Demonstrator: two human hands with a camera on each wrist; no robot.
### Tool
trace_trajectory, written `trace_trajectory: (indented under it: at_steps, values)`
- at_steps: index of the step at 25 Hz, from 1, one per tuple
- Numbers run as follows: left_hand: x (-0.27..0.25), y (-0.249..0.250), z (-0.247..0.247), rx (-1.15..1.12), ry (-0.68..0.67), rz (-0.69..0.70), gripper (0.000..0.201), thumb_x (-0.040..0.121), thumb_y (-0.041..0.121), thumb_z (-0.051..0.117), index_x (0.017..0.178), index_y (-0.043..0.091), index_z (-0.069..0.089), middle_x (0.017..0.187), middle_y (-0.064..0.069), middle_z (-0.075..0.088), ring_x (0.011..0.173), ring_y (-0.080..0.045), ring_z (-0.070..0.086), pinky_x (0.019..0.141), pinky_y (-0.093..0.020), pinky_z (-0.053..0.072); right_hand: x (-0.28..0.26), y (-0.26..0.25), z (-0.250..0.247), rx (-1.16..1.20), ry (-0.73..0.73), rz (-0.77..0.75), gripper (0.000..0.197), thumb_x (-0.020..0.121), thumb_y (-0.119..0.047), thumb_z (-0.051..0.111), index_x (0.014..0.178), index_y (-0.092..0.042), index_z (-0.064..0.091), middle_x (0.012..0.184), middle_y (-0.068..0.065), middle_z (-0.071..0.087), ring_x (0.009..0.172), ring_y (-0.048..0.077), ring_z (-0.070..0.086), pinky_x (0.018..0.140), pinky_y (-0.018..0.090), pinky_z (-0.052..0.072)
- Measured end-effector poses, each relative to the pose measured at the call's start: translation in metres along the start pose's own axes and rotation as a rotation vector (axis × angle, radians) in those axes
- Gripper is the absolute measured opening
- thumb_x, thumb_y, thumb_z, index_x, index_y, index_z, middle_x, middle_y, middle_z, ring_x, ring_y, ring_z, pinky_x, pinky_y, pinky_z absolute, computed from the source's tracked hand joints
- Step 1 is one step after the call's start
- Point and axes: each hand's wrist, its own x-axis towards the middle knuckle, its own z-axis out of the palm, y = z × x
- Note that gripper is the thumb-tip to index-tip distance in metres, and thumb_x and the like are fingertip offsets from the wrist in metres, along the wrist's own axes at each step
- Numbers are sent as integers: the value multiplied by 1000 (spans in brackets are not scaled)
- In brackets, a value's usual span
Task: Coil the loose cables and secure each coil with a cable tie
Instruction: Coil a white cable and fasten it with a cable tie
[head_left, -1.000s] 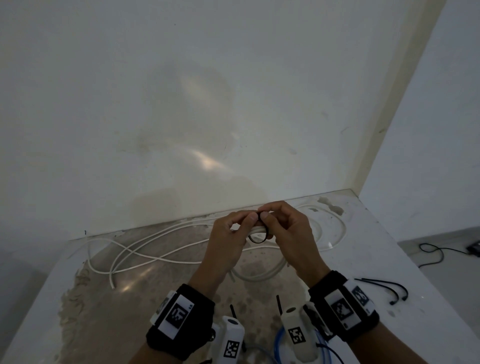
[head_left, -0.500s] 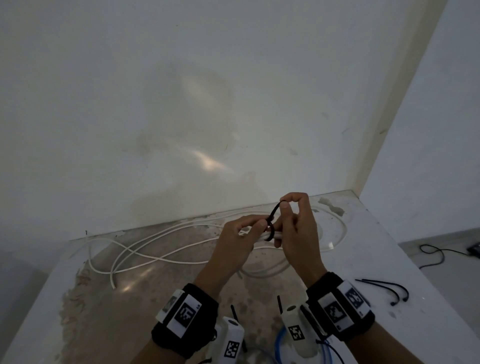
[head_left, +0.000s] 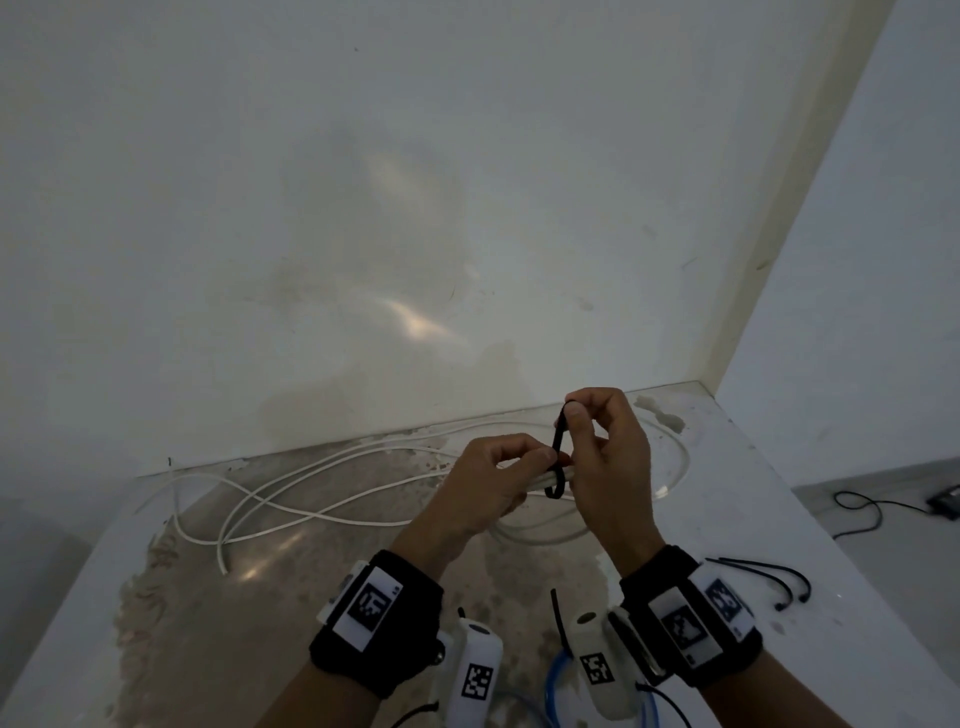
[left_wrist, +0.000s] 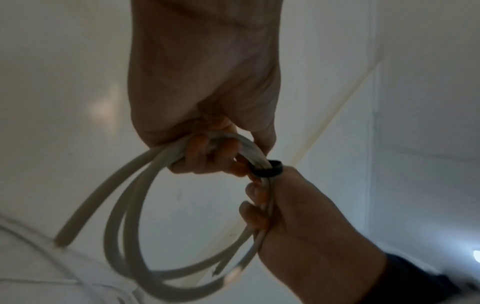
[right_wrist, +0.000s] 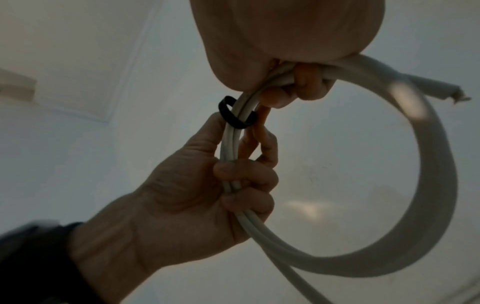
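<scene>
White cable (head_left: 332, 499), partly coiled, is gripped above the table (head_left: 753, 499) by the left hand (head_left: 488, 483) while the right hand (head_left: 610, 467) pinches a black cable tie (head_left: 560, 441) looped round the strands, not yet cinched; much cable lies loose and spare ties (head_left: 763, 577) wait nearby.

From the left wrist, the left hand (left_wrist: 205, 86) curls its fingers (left_wrist: 197, 154) round the white cable coil (left_wrist: 135, 205), several loops bunched together. Just beside them a black cable tie (left_wrist: 267, 169) wraps the strands. The right hand (left_wrist: 306, 222) holds the same bundle below the tie, fingers curled round it.
</scene>
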Motion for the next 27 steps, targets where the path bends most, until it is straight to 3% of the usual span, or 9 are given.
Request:
trace_trajectory:
  at_steps: [2, 5, 9, 11, 16, 19, 21, 24, 27]
  values:
    - [-1, 0, 0, -42, -19, -41, 21, 94, 23, 59, 88, 12, 77, 56, -3, 57, 42, -11, 35, 42, -19, 27, -2, -1, -2, 33, -1, 53, 10, 100, -10, 53, 98, -18, 59, 85, -3, 64, 74, 0, 61, 60, 15, 48]
    - [-2, 2, 1, -142, 117, -60, 22, 94, 20, 59, 86, 14, 78, 49, 4, 52, 44, -11, 33, 44, -22, 23, -3, -4, -7, 89, -115, 146, 17, 99, -15, 55, 114, -17, 62, 88, 3, 68, 68, 5, 65, 52, 21, 52]
    - [-1, 4, 2, -169, 153, -49, 21, 94, 17, 60, 80, 16, 76, 46, 8, 48, 44, -11, 29, 46, -23, 22, -4, -4, -13, 87, -230, 150, 9, 97, -11, 59, 95, -12, 68, 86, 8, 72, 64, 17, 63, 52, 24, 49]
    - [-5, 6, 5, -166, 133, -35, 20, 94, 17, 60, 81, 13, 75, 45, 10, 49, 45, -11, 29, 45, -21, 23, -3, -3, -14, 91, -234, 173, 12, 97, -10, 59, 87, -12, 66, 82, 11, 70, 59, 14, 58, 51, 22, 45]
    - [-7, 9, 9, -121, 81, -33, 16, 92, 20, 63, 82, 15, 76, 46, 10, 51, 45, -11, 32, 46, -21, 26, 1, -4, -16, 19, -231, 160, 18, 99, -13, 54, 82, -16, 59, 78, 0, 64, 69, 15, 64, 64, 30, 57]
    - [-8, 6, 10, -91, 3, -37, 17, 92, 20, 62, 88, 12, 77, 46, 6, 47, 44, -12, 34, 45, -22, 27, 1, -2, -18, 18, -168, 190, 19, 101, -18, 52, 82, -19, 57, 67, -13, 55, 58, 6, 52, 52, 19, 42]
    - [-10, 4, 13, -69, -26, -49, 18, 93, 21, 61, 89, 13, 77, 48, 5, 48, 45, -12, 36, 45, -22, 28, 1, 0, -20, 31, -116, 222, 18, 101, -20, 52, 84, -20, 59, 60, -17, 54, 51, 4, 47, 47, 19, 38]
    - [-13, 0, 19, -79, 25, -46, 19, 93, 21, 61, 89, 12, 77, 49, 8, 53, 44, -10, 36, 45, -21, 30, -2, -3, -23, 82, -123, 255, 20, 101, -20, 51, 86, -17, 63, 60, -15, 57, 42, 4, 44, 40, 20, 38]
    - [-9, -1, 19, -98, 126, -33, 20, 94, 19, 60, 89, 9, 76, 46, 11, 53, 41, -6, 33, 44, -18, 29, -8, -5, -28, 96, -234, 261, 19, 101, -18, 52, 93, -13, 69, 73, -7, 64, 51, 7, 50, 48, 20, 43]
